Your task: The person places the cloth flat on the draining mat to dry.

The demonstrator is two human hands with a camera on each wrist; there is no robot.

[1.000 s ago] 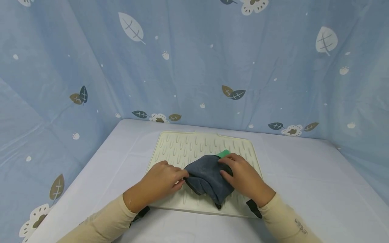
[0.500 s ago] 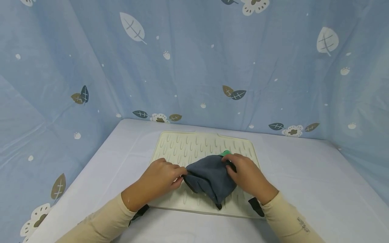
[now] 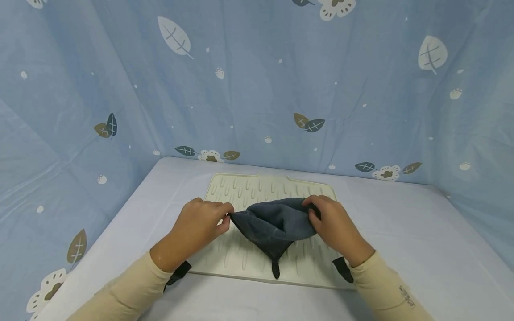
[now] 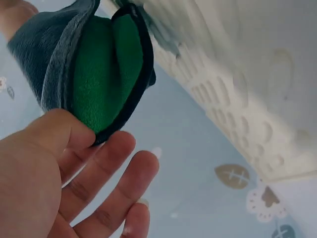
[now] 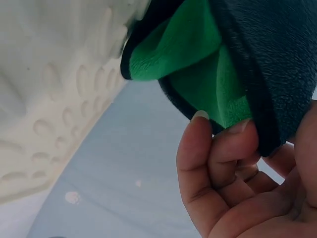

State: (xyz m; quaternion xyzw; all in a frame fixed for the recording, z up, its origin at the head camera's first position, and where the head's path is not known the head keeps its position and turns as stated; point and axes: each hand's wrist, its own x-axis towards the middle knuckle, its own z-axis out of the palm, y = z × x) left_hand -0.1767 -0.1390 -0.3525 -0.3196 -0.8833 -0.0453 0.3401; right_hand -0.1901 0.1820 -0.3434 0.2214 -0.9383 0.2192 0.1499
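Observation:
A cloth (image 3: 277, 218), dark blue-grey outside and green inside with a black edging, is stretched between both hands over the ridged cream mat. My left hand (image 3: 202, 223) pinches one corner between thumb and index finger; in the left wrist view the green lining of the cloth (image 4: 99, 74) shows in an open fold. On the other side my right hand (image 3: 333, 223) pinches the opposite part, its fingertips at the black edge of the cloth (image 5: 218, 94) in the right wrist view. A black loop (image 3: 275, 269) dangles from the cloth's lower point.
Under the cloth lies the cream mat (image 3: 225, 191) with raised oval ridges and a notched far edge. It rests on a white-covered table (image 3: 401, 223). A blue curtain (image 3: 249, 89) with leaf and flower prints stands behind and at the sides.
Both hands have moved apart and slightly up, pulling the cloth wider. The green patch near the right hand is out of sight in the head view, and the black loop now hangs free.

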